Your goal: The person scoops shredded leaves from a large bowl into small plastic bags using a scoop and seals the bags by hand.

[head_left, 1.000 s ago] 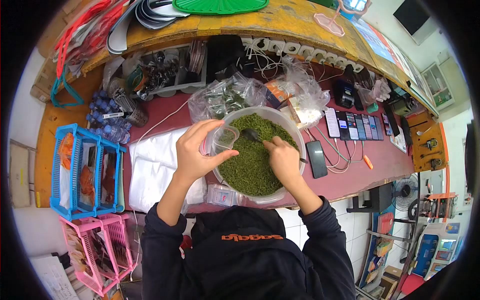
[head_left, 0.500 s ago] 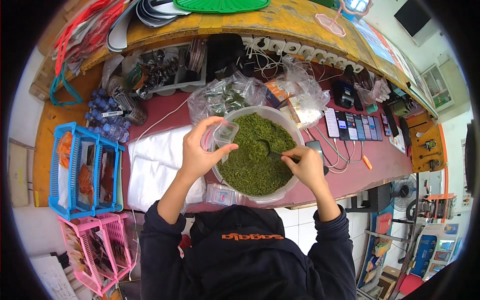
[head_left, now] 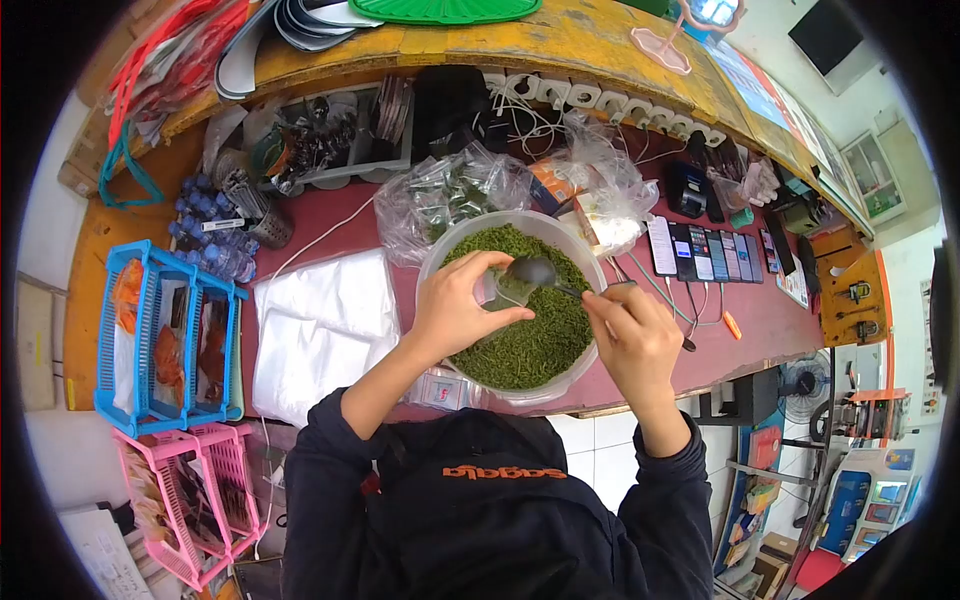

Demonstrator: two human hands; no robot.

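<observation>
A whitish round tub [head_left: 520,397] holds a mass of finely shredded green leaf [head_left: 520,362]. Over it, my left hand [head_left: 448,312] has thumb and fingers curved around the mouth of a small clear plastic bag [head_left: 508,294]. My right hand [head_left: 635,335] grips the thin handle of a black spoon [head_left: 532,271]. The spoon's bowl is at the bag's opening, with its dark underside facing up. How much leaf is inside the bag is hard to make out.
Behind the tub lies a large clear bag [head_left: 455,190] of small packets. White plastic sheets [head_left: 325,335] lie to the left, beside a blue basket [head_left: 150,340]. Several phones [head_left: 705,255] with cables line the right side. A small packet [head_left: 440,390] sits by the table's front edge.
The black spoon has come up out of the shredded leaf and turned over at the bag's mouth. My left hand has moved right and slightly down with the bag, over the leaf.
</observation>
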